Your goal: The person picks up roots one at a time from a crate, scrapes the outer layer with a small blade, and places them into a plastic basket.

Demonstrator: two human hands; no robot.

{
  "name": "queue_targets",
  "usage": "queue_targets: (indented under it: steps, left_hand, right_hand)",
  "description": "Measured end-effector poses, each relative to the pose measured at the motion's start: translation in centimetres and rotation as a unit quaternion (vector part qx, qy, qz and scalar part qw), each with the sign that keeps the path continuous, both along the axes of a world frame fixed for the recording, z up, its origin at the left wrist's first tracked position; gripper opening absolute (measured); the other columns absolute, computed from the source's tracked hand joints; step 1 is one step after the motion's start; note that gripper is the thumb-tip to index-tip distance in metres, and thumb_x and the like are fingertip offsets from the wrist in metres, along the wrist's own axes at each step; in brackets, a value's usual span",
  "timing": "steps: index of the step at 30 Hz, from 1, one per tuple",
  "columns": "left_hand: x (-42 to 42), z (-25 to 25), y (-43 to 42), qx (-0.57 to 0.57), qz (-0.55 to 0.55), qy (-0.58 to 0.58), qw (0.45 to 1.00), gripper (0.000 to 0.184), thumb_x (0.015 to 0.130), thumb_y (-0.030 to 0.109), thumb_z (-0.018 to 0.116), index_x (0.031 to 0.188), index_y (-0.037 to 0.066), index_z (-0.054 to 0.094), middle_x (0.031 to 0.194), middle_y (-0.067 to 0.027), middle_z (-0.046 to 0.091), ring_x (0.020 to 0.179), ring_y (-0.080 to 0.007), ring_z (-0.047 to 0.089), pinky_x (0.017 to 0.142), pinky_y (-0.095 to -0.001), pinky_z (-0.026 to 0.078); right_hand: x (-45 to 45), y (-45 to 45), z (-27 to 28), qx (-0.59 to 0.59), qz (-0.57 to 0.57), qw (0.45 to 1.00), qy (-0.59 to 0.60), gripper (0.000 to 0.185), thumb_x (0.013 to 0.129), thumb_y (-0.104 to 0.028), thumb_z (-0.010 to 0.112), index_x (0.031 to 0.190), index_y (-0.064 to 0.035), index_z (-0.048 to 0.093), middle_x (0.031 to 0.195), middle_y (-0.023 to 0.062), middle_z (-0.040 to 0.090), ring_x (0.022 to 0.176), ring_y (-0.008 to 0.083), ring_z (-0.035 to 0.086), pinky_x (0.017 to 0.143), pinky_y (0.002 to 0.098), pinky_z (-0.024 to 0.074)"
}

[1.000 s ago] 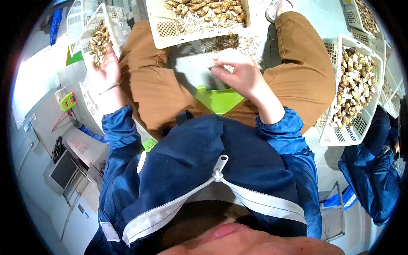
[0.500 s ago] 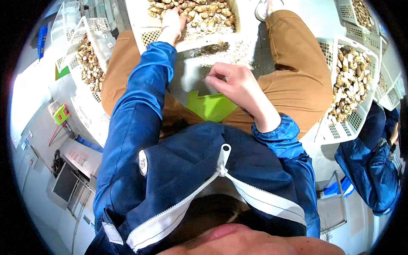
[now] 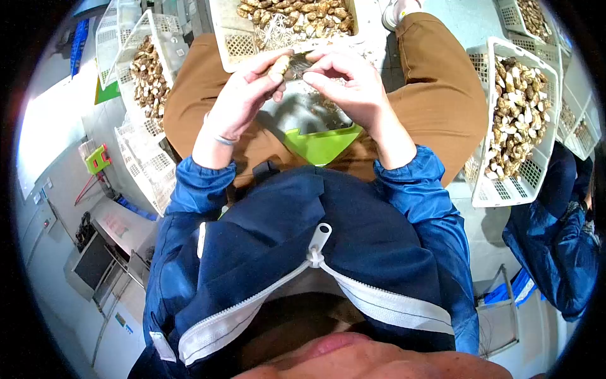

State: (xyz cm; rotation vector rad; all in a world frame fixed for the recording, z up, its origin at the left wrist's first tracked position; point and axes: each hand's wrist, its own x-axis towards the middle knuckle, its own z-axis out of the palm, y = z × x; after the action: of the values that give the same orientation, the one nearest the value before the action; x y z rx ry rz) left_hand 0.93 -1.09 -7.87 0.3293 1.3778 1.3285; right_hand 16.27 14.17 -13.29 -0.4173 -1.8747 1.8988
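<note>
My left hand is closed around a pale brownish mushroom, held by thumb and fingers just in front of the crate. Facing it is my right hand, its thumb and fingers pinched together. What it grips, if anything, I cannot make out; a dark patch shows between the two hands. Beyond them stands a white plastic crate with brown-and-white mushrooms and pale thin trimmings inside. Under the hands, between my knees, lies a lime-green edged piece.
At right, a white crate holds many mushrooms, with more crates behind. Another mushroom-filled crate stands at left, above a stacked white crate. A person in a blue jacket sits at far right. Dark scraps lie below my hands.
My left hand has come back from the crate's mushrooms toward my lap and now holds one. The right hand has moved up slightly, close to the left.
</note>
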Motion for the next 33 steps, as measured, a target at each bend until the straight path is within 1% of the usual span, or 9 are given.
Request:
queue_targets:
  steps: [4,7,11,15,20,24,26,28,33]
  left_hand:
    - [2.7,2.3,-1.1,-0.062,-0.053,0.203,0.976,0.043,0.093,0.011,0.062,0.136,0.004,0.056,0.112,-0.0024,0.061,0.093,-0.0101,0.055,0.083,-0.0235,0.045]
    - [3.2,2.5,-1.1,0.011,-0.111,0.382,0.917,0.042,0.092,0.012,0.063,0.133,0.003,0.057,0.111,-0.0056,0.061,0.098,-0.0152,0.057,0.088,-0.0284,0.046]
    - [3.0,3.2,-0.6,0.007,-0.161,0.435,0.886,0.041,0.091,0.012,0.063,0.130,0.002,0.058,0.106,-0.0096,0.060,0.100,-0.0208,0.058,0.091,-0.0313,0.045]
    - [3.0,3.2,0.0,0.008,-0.188,0.561,0.806,0.040,0.089,0.010,0.062,0.128,0.002,0.059,0.100,-0.0120,0.059,0.092,-0.0249,0.059,0.084,-0.0326,0.048]
    - [2.8,3.3,0.0,-0.016,-0.191,0.517,0.834,0.042,0.087,0.006,0.063,0.129,0.003,0.059,0.100,-0.0120,0.061,0.091,-0.0241,0.059,0.083,-0.0313,0.047]
    - [2.5,2.8,-0.1,-0.012,-0.207,0.567,0.797,0.041,0.086,0.007,0.062,0.127,0.003,0.058,0.095,-0.0133,0.057,0.088,-0.0265,0.057,0.082,-0.0348,0.048]
    - [2.3,3.1,-0.1,-0.015,-0.235,0.578,0.781,0.040,0.086,0.006,0.062,0.125,0.001,0.058,0.097,-0.0138,0.059,0.092,-0.0269,0.058,0.085,-0.0348,0.047]
    - [2.0,3.1,-0.4,0.010,-0.219,0.536,0.816,0.040,0.086,0.006,0.063,0.125,0.001,0.057,0.101,-0.0141,0.061,0.095,-0.0275,0.059,0.087,-0.0350,0.047]
    - [1.8,2.9,-1.3,-0.042,-0.101,0.213,0.971,0.033,0.093,0.010,0.064,0.125,0.001,0.059,0.112,-0.0045,0.063,0.106,-0.0120,0.056,0.092,-0.0275,0.045]
  right_hand:
    - [0.2,-1.3,0.6,0.044,-0.006,0.993,0.105,0.011,0.081,-0.011,0.073,0.084,-0.0021,0.068,0.094,0.0083,0.067,0.083,0.0158,0.065,0.075,0.0280,0.0529]
    - [1.0,-0.9,1.8,0.006,0.028,0.999,0.025,0.010,0.081,-0.009,0.073,0.085,-0.0019,0.068,0.096,0.0075,0.068,0.084,0.0148,0.065,0.076,0.0273,0.0525]
    - [1.5,-0.3,1.3,-0.125,0.058,0.990,0.000,0.009,0.087,-0.008,0.071,0.090,0.0004,0.070,0.101,0.0058,0.068,0.086,0.0087,0.060,0.075,0.0231,0.0488]
    - [1.3,-0.2,1.3,0.057,0.042,0.996,0.055,0.009,0.087,-0.008,0.071,0.089,-0.0002,0.070,0.102,0.0045,0.068,0.085,0.0079,0.061,0.075,0.0233,0.0497]
    - [1.2,-0.2,1.3,-0.190,0.039,0.980,-0.044,0.012,0.080,-0.012,0.073,0.085,-0.0023,0.070,0.091,0.0078,0.070,0.079,0.0141,0.065,0.073,0.0276,0.0525]
    - [0.4,-0.3,0.5,0.103,0.016,0.991,0.087,0.014,0.084,-0.013,0.072,0.091,-0.0011,0.072,0.089,0.0040,0.071,0.080,0.0085,0.062,0.072,0.0255,0.0514]
    - [0.6,-0.1,0.4,-0.093,0.060,0.994,0.003,0.015,0.085,-0.014,0.071,0.091,-0.0002,0.072,0.089,0.0037,0.071,0.079,0.0077,0.062,0.072,0.0250,0.0511]
    - [1.0,0.5,2.2,-0.212,0.086,0.963,-0.139,0.016,0.086,-0.015,0.070,0.092,-0.0002,0.072,0.087,0.0038,0.071,0.078,0.0075,0.062,0.072,0.0243,0.0508]
    - [0.8,0.1,1.7,-0.159,0.094,0.982,-0.046,0.015,0.086,-0.015,0.071,0.090,-0.0006,0.071,0.090,0.0039,0.070,0.081,0.0081,0.061,0.072,0.0233,0.0497]
